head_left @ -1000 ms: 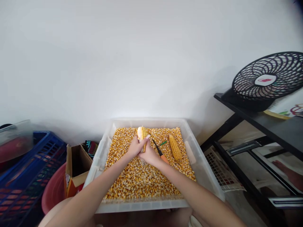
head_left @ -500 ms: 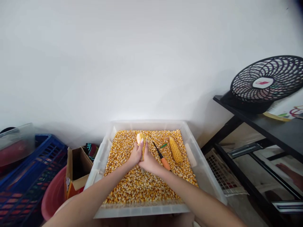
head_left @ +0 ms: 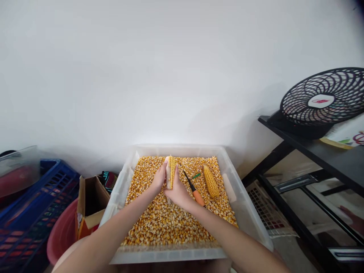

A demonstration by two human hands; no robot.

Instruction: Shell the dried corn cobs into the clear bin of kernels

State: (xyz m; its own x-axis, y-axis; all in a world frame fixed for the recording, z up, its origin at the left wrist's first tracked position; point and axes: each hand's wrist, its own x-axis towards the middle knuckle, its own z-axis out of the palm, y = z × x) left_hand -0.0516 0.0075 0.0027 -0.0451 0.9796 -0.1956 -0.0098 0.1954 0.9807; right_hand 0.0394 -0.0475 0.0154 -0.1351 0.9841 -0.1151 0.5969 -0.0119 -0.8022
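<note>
White wall point(head_left: 170, 83) behind; above loose kernels point(head_left: 162, 227), our left fingers point(head_left: 162, 171) and right fingers point(head_left: 176, 176) hold one partly stripped cob point(head_left: 172, 171).

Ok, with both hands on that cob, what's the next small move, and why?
Probably have the right hand push kernels off the held cob while the left hand steadies it: its right side bears yellow rows, its left side looks pale and bare, and the tub lies beneath.

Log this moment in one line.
left hand: holding partly stripped cob; right hand: same cob; second cob: on loose kernels; orange-handled tool: on kernels; bin: holding kernels
</note>
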